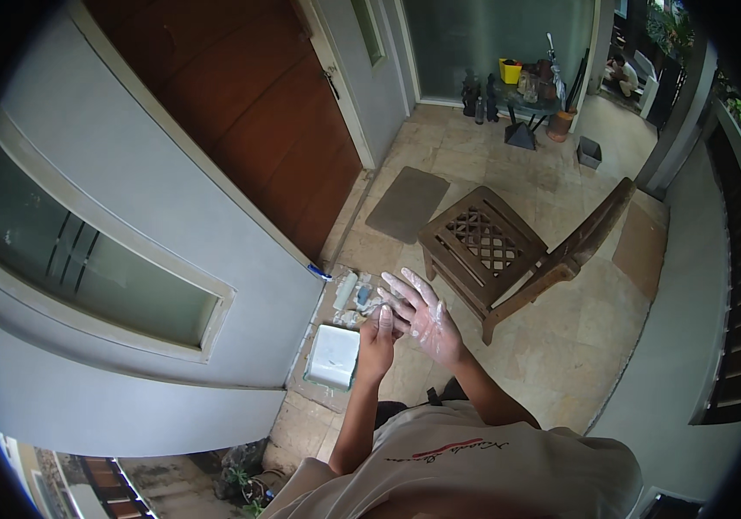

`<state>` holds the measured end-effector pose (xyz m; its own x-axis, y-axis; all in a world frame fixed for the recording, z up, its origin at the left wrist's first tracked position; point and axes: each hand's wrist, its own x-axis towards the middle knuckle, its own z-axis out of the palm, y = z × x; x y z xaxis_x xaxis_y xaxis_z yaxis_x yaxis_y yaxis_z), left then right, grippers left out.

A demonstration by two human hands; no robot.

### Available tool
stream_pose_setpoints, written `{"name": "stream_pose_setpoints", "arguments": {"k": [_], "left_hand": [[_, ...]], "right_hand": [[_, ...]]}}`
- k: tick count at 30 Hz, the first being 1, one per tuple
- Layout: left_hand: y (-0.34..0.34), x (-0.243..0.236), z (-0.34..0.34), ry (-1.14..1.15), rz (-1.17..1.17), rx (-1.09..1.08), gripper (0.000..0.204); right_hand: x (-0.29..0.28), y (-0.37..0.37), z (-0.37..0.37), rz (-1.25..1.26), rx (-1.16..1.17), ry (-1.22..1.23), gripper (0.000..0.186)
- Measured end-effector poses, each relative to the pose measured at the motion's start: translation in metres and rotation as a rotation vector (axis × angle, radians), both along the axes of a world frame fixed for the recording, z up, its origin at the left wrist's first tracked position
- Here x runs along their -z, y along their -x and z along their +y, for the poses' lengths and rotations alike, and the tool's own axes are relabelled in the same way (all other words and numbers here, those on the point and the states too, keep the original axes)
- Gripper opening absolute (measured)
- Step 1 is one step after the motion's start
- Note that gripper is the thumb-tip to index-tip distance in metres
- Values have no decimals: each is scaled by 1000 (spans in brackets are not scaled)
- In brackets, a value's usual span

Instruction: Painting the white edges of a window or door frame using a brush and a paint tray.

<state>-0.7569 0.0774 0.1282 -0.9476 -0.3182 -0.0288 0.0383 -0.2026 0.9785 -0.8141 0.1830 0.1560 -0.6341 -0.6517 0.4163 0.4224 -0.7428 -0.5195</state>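
Note:
My right hand (427, 320) is open, palm up and fingers stretched, smeared with white stuff. My left hand (376, 346) is closed around the lower fingers of that hand, thumb raised. Just left of both, on the floor, sits a white tray (332, 350) on a dirty sheet (325, 396). Behind it lie a pale roller (344, 291), a small blue object (363, 295) and white-smeared scraps. A blue-handled tool (319, 272) rests by the foot of the wall.
A wooden chair (517, 281) stands beyond my hands, near a grey mat (407, 203). A brown door (232, 112) is left; a glass table (533, 104) with objects and a grey bin (588, 153) are at the back. Outside, another person (623, 76) crouches.

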Motion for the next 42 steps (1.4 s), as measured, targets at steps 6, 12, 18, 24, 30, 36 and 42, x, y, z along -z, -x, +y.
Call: {"name": "stream_pose_setpoints", "arguments": {"k": [6,12,18,24,30,36,42], "left_hand": [[14,9,2,161,-51,-252,23],[49,9,-29,168,-10,-371,17],[109,18,-61,-29,89,-394,15],[159,0,-110,-5,136,-386,18],[178,52,-186,470,-110,-562,26],[179,3,-225,-308,39,-741,23],[154,42,-299,-190,110,-1139,13]], "right_hand": [[11,29,-5,135,-137,-299,92],[2,47,-33,471,104,-338,52],[-5,89,-77,627,276,-454,53],[-14,123,-140,826,390,-618,54],[-21,132,-191,768,322,-650,48],[-4,184,-219,704,319,-666,53],[9,206,-269,593,46,-526,48]]}}
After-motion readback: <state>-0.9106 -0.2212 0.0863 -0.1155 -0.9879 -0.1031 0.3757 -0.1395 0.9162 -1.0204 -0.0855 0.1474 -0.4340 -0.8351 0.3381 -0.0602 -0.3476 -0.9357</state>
